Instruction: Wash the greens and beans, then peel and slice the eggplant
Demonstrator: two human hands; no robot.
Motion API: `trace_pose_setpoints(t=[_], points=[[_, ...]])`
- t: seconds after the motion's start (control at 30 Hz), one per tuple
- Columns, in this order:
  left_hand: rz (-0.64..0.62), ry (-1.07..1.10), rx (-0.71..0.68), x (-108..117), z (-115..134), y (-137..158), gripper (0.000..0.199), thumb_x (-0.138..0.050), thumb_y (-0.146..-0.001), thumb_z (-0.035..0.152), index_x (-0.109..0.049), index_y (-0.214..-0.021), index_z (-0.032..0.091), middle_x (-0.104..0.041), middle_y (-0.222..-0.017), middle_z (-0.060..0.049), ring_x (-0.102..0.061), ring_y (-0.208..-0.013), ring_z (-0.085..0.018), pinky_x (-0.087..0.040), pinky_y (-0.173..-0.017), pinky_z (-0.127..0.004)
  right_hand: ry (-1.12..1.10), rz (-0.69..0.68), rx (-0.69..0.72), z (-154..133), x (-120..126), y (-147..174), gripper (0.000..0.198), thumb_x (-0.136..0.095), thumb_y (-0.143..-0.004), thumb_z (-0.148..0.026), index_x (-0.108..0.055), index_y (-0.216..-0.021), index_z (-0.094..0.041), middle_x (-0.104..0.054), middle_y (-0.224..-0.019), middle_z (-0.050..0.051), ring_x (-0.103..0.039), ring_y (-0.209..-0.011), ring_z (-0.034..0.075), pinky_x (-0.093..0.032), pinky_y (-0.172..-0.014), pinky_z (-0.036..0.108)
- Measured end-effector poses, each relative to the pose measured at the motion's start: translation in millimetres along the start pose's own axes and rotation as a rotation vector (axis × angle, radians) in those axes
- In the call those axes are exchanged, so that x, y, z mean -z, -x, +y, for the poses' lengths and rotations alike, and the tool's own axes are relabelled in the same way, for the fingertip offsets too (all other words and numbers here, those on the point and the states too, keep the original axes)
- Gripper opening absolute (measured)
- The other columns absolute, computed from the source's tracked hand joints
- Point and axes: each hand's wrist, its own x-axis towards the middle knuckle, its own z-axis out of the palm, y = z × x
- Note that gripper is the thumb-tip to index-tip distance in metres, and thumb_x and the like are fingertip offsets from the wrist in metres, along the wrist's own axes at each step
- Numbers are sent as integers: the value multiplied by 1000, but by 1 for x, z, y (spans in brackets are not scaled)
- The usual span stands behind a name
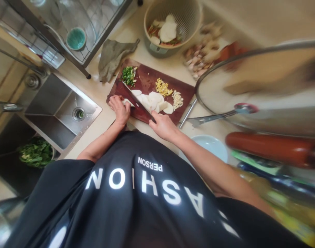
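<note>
A kitchen knife (140, 100) is gripped by its handle in my right hand (163, 126), its blade slanting across the dark red cutting board (145, 74). My left hand (120, 109) holds down a white vegetable piece (127, 102) at the board's left end, close beside the blade; the fingers partly hide it. Right of the blade lie overlapping white slices (154, 100), too plain for me to tell the vegetable. Chopped greens (129, 75) sit at the board's far left corner. Yellow minced bits (163, 87) and pale minced bits (177, 100) form small piles on the right.
Left is a steel sink (63, 113) with leafy greens (37, 151) in its nearer basin. Behind the board are a grey cloth (114, 58), a colander (157, 50) of cut food and garlic cloves (196, 63). A large glass lid (271, 113), tongs (211, 119) and pale blue bowl (211, 143) stand right.
</note>
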Motion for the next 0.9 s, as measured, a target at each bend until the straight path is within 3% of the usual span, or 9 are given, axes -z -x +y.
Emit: trace_pose_setpoints(t=[0.23,0.33,0.57,0.7,0.9], points=[[-20,4,34,-1,1,-3,23,-66,-82,24,-49,-98,21,-50,-117,-16,-48,-122,-34,-36,-112,-55,-12,-60,14,1,17,44,55,-46,-92,-21,-54,-146,-15,-76,-92,11,-72,-81,28,-51,-74,33],[-29,16,28,-2,-2,-4,24,-67,-81,23,-48,-97,21,-50,-116,-16,-48,-122,-34,-35,-113,-55,-20,-84,3,2,13,41,51,-46,-93,-22,-56,-143,-15,-76,-88,11,-72,-79,27,-50,-73,33],[-9,38,-12,-3,-5,-4,18,-59,-82,17,-49,-96,21,-51,-115,-15,-48,-118,-32,-35,-113,-56,-65,-39,10,-8,-8,-6,50,-46,-93,-20,-56,-142,-15,-77,-104,15,-72,-92,30,-51,-79,35],[-14,42,-16,-1,-5,-3,18,-55,-81,12,-49,-96,20,-51,-115,-15,-48,-119,-32,-34,-114,-55,-19,-31,-23,-8,3,9,50,-46,-95,-23,-56,-142,-12,-77,-103,17,-72,-91,31,-51,-79,35],[-7,63,8,-3,-8,-5,21,-59,-81,17,-45,-96,21,-50,-111,-15,-47,-118,-32,-35,-112,-54,-17,-92,0,-5,13,38,55,-46,-93,-21,-54,-146,-16,-77,-96,13,-72,-81,28,-51,-74,33]])
